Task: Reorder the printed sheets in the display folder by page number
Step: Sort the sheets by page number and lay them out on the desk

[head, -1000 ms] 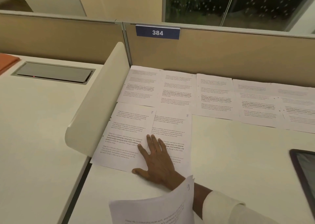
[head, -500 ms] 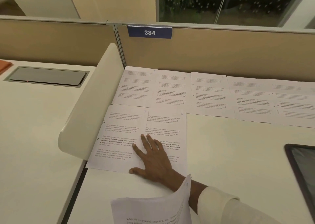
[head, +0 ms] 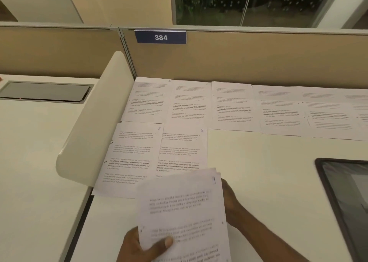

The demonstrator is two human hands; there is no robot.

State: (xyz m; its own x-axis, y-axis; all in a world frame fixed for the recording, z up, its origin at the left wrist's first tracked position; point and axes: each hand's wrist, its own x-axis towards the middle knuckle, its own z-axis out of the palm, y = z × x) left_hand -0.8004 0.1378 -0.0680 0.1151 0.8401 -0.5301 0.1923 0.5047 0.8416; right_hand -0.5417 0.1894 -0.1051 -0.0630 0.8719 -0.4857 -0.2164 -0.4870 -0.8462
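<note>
From the head camera, the left hand (head: 143,245) sits at the bottom edge and grips a stack (head: 183,212) of printed sheets, thumb pressed on the top page and the fingers hidden beneath. The stack is held above the desk (head: 258,172), tilted slightly, and its top page has a handwritten mark in the upper right corner, too blurred to read surely. The right hand (head: 229,198) is at the stack's right edge, mostly behind the paper. Whether it is holding the stack I cannot tell, because its fingers are covered. Flat on the desk beyond the stack lie sheet 7 (head: 131,158) and sheet 8 (head: 181,148), side by side with edges touching, and the stack hides the near part of sheet 8. Behind them a back row (head: 233,106) of sheets runs rightward along the foot of the tan partition (head: 258,58), overlapping edge to edge. A blue label (head: 161,37) reading 384 hangs on the partition's top. A curved white divider (head: 89,142) stands just left of sheet 7, and left of it a grey hatch (head: 45,91) is set into the neighbouring desk. A dark-framed panel (head: 342,202) lies at the right edge, and what it is cannot be told.
</note>
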